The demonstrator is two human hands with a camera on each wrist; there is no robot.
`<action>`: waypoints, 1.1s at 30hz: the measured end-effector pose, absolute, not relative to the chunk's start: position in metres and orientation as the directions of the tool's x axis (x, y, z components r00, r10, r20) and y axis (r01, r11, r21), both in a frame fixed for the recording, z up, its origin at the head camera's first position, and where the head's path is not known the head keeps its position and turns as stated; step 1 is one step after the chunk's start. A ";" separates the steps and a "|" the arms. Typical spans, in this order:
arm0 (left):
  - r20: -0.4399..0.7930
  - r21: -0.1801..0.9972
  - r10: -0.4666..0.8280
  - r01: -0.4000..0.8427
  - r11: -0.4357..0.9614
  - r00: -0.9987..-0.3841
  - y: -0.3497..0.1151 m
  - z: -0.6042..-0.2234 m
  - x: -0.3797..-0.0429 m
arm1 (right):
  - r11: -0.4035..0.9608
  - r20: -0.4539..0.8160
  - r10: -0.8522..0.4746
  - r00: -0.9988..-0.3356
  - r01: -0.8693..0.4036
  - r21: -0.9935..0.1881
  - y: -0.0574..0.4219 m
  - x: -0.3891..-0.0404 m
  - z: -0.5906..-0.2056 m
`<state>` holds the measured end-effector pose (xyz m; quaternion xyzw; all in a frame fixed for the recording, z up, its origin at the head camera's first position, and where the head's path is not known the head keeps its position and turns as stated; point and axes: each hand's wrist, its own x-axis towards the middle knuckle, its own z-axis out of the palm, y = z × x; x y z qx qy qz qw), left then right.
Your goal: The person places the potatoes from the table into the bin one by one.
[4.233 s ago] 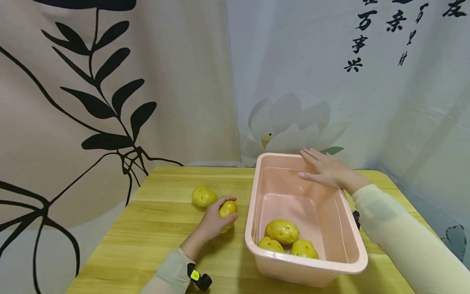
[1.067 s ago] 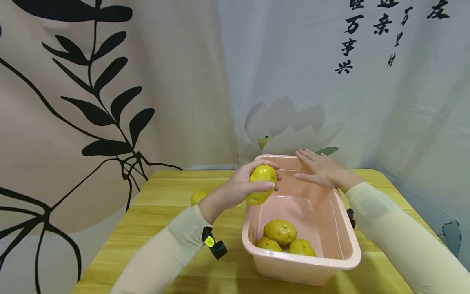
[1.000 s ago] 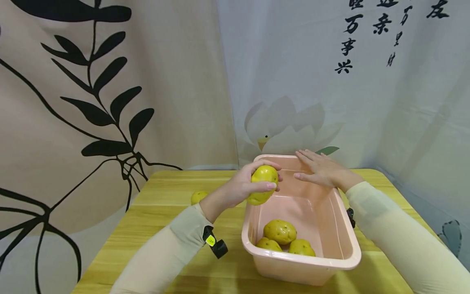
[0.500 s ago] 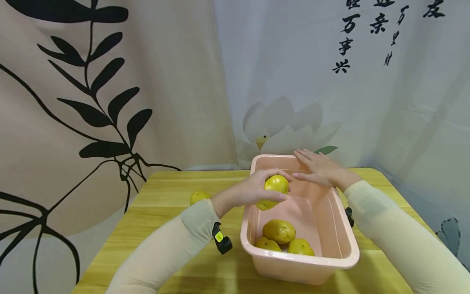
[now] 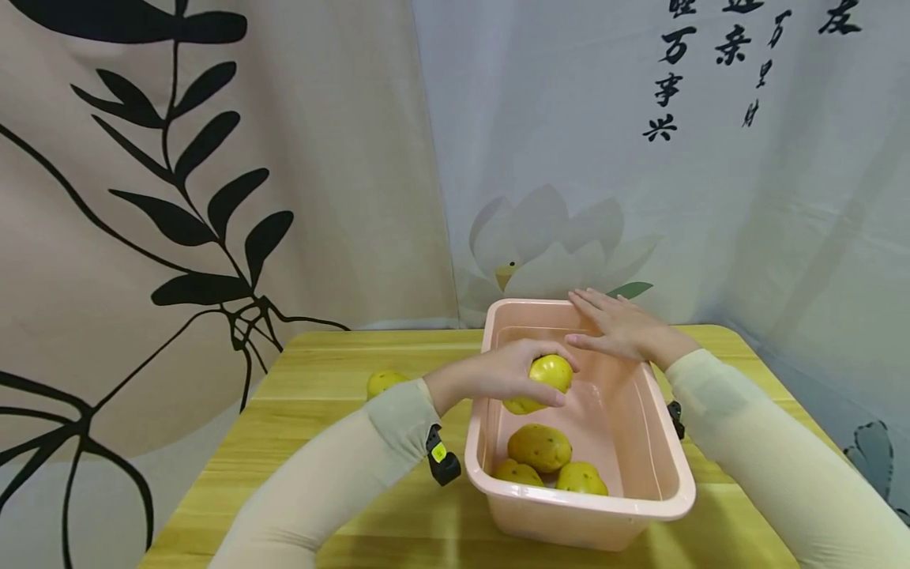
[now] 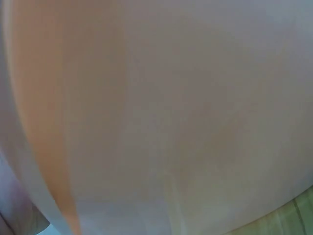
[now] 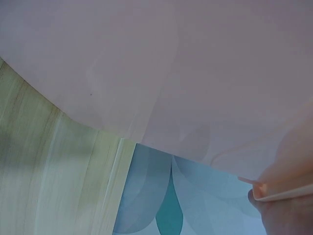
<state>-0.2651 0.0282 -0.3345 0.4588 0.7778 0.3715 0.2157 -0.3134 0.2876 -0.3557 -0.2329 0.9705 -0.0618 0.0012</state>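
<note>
My left hand (image 5: 501, 371) grips a yellow potato (image 5: 553, 373) between thumb and fingers, over the inside of a pink plastic basin (image 5: 583, 514). Three more potatoes lie at the basin's near end, the largest potato (image 5: 540, 448) behind the other two. With fingers extended, my right hand (image 5: 626, 328) rests on the basin's far right corner, its thumb on the inner side. In the right wrist view, part of that hand (image 7: 288, 218) shows at the rim. The basin's wall (image 6: 171, 107) fills most of the left wrist view, and the held potato does not show there.
Another potato (image 5: 386, 382) sits on the wooden table (image 5: 320, 356) left of the basin, partly hidden by my left forearm. A printed curtain (image 5: 355, 158) hangs right behind the table's far edge.
My left hand picked the potato off the table, carried it right over the basin's left rim, and has since moved further right and lower. My right hand stays on the corner.
</note>
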 end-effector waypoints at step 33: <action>-0.303 0.657 0.828 0.526 0.540 -0.472 0.049 -0.349 -0.285 | 0.882 0.029 -0.450 -0.893 -0.449 -0.143 0.287 -0.314 -0.356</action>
